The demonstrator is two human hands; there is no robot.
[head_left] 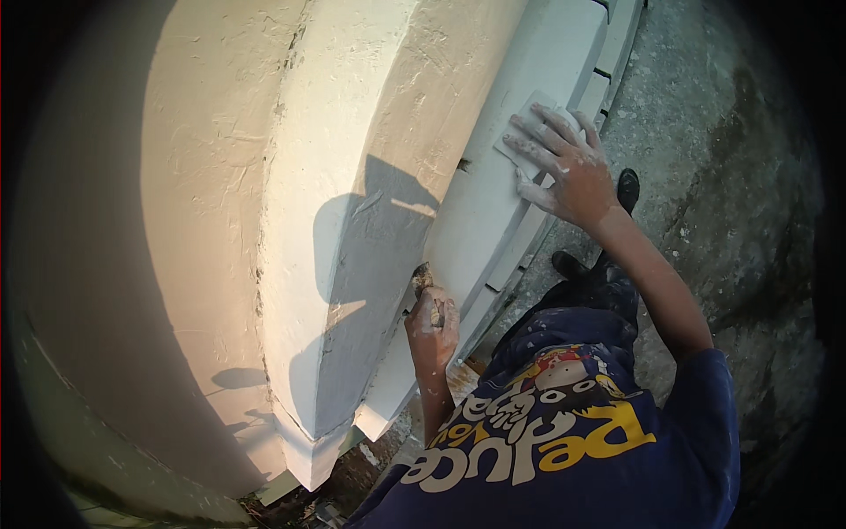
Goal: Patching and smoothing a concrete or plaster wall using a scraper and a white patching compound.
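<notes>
My right hand (573, 172) lies over a flat, white, roughly square-cornered sheet (522, 152), keeping it pressed against the pale ledge (480, 198). Its fingers are stretched over the sheet, and white dust coats them. Lower down, my left hand (434, 324) is closed around the handle of a small scraper-like tool (423, 277). The tool's stubby end looks brown and crusted, and it sticks out past the fingers close to where the ledge meets the wall. Its exact kind is hard to make out.
A cream wall (211, 150) with rough, patched plaster rises on the left, with a stepped white moulding (304, 220) beside the ledge. On the right lies a stained concrete floor (705, 176), where my dark boots (627, 189) stand. Debris (370, 454) is scattered below the moulding's end.
</notes>
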